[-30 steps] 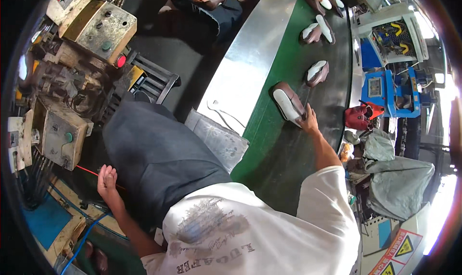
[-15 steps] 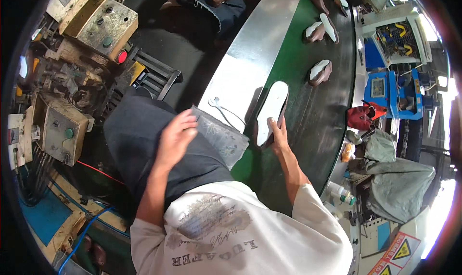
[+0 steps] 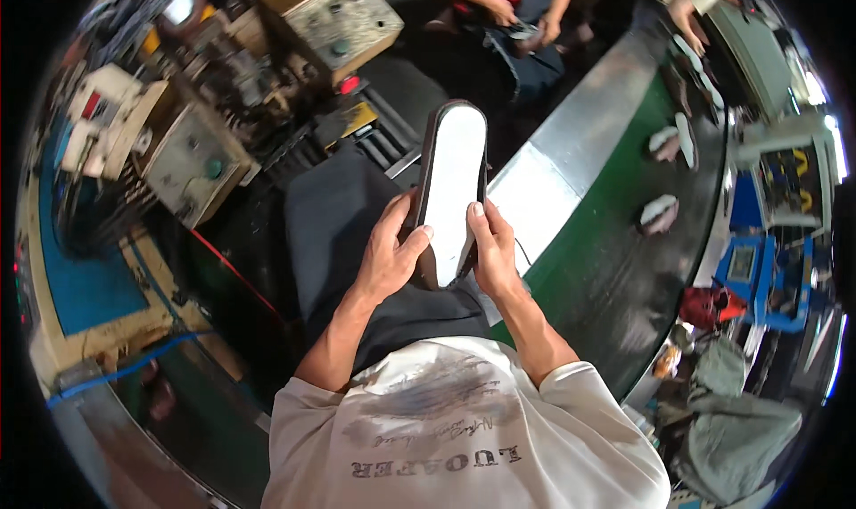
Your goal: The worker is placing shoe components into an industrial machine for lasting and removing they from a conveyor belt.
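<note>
Both my hands hold one dark brown shoe (image 3: 456, 166) above my lap, its flat white underside turned up and its rounded wide end pointing away from me. My left hand (image 3: 390, 255) is closed on the shoe's left edge, with the thumb near the white face. On the opposite edge, my right hand (image 3: 496, 249) grips with its thumb on the rim of the white face. The fingers curled beneath the shoe are partly hidden. A dark apron (image 3: 334, 215) covers my lap.
To my right runs a green and dark conveyor belt (image 3: 593, 268) edged by a metal strip (image 3: 584, 143). Brown shoes (image 3: 658, 215) and white soles (image 3: 686, 142) lie on it. A co-worker (image 3: 508, 10) sits ahead; another person's hand (image 3: 685, 23) reaches over the belt. Machine control boxes (image 3: 194, 163) stand left.
The shoe has moved from over the belt to the left, in front of my body. My left hand, open and apart before, now grips it too. The view has turned leftward.
</note>
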`<state>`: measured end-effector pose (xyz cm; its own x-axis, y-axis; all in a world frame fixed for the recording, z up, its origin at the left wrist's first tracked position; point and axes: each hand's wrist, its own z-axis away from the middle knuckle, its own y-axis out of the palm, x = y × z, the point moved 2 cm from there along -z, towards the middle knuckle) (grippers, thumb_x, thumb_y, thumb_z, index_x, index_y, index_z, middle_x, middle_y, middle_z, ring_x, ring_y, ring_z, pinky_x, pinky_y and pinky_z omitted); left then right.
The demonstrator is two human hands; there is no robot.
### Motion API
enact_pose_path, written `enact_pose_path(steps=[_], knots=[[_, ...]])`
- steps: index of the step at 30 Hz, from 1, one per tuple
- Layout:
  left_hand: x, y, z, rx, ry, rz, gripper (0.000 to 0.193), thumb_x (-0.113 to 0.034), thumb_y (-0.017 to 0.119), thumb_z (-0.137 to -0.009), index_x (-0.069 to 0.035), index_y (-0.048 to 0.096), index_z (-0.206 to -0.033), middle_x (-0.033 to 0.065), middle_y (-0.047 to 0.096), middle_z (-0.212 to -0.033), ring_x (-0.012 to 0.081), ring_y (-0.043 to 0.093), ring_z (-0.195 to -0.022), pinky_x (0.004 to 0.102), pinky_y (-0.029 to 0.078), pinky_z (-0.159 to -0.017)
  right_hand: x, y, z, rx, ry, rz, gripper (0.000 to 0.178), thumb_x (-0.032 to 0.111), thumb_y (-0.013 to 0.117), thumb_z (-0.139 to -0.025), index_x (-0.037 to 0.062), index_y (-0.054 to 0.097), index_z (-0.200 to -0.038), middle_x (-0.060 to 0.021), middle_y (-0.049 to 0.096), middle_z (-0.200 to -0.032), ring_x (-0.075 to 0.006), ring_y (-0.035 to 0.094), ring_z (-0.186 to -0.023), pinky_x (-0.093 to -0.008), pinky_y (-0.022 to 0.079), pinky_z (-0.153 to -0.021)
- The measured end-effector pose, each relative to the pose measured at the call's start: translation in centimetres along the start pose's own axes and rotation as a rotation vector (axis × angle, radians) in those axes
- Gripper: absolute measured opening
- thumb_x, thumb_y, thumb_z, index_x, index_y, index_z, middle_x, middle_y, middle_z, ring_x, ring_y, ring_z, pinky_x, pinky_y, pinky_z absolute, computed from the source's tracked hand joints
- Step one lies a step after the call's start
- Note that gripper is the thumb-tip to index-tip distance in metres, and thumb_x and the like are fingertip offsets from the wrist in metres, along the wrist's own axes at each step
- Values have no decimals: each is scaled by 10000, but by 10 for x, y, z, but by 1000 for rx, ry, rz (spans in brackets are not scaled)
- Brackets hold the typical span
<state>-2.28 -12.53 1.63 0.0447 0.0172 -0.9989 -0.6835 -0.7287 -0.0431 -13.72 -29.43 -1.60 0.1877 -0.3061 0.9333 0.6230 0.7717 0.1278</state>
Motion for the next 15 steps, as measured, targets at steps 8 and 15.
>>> enact_pose_path(steps=[8,15], knots=[[35,-52,90,-39,-279,503,638,17,575,-992,101,453,-1613,152,633,-1484,192,602,-1364,355,453,-1197,22,24,23,483,-61,644,464,307,552,-1162,-114,649,-1332,-186,681,-824,-213,650,-788,-406,534,-743],[24,-83,93,-17,-272,551,676,0,604,-995,71,433,-1645,139,637,-1485,188,610,-1366,352,458,-1193,53,56,37,611,-123,757,399,270,532,-1166,-55,649,-1365,-183,664,-821,-241,603,-750,-402,511,-740]])
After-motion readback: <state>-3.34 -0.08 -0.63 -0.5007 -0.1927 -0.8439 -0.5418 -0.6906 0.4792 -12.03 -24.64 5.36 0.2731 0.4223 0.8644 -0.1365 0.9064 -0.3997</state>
